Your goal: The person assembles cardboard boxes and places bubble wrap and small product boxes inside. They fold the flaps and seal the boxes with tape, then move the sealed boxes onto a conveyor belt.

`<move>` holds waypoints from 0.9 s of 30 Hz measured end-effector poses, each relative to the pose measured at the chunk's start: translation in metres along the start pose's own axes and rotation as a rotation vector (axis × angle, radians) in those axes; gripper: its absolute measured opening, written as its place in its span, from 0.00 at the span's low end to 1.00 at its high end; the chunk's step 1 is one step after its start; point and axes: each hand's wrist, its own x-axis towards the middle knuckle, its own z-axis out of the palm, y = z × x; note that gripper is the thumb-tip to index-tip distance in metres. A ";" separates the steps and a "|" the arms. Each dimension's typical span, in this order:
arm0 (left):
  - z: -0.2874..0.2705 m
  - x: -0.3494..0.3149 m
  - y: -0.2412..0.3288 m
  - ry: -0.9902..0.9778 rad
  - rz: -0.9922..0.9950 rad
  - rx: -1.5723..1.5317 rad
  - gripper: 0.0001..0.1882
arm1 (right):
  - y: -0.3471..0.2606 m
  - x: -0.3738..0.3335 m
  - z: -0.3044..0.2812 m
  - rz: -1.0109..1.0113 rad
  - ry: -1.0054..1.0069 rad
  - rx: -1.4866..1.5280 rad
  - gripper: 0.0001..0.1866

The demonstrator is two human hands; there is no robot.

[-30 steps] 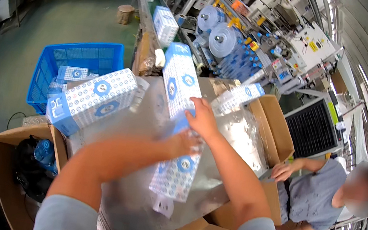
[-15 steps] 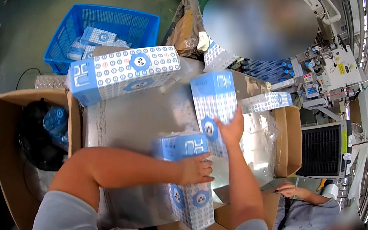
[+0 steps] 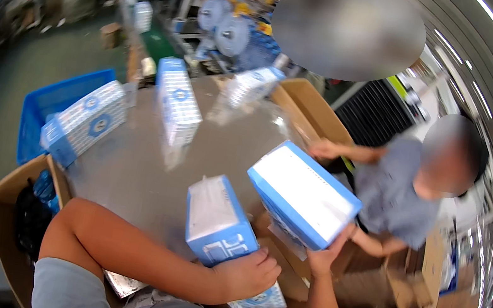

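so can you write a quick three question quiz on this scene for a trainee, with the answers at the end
1. Multiple choice: what is the left hand touching?
a) scissors
b) a box with a white face
c) a roll of tape

2. True or false: the right hand is empty.

3. Fill the gap: the plastic basket at the left of the picture is ____ in colour.

Key: 1 b; 2 false, it holds a blue-and-white box; 3 blue.
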 end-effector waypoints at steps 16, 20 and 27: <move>0.236 0.009 0.137 -0.356 -0.412 -1.399 0.21 | -0.003 -0.146 -0.125 -0.073 -0.520 -0.340 0.30; 0.268 0.000 0.181 -0.639 0.038 -0.420 0.24 | 0.023 -0.169 -0.106 0.208 -0.539 -0.434 0.46; 0.225 0.001 0.107 -0.405 -0.043 -0.703 0.31 | 0.082 -0.246 -0.022 0.439 -0.658 -0.509 0.43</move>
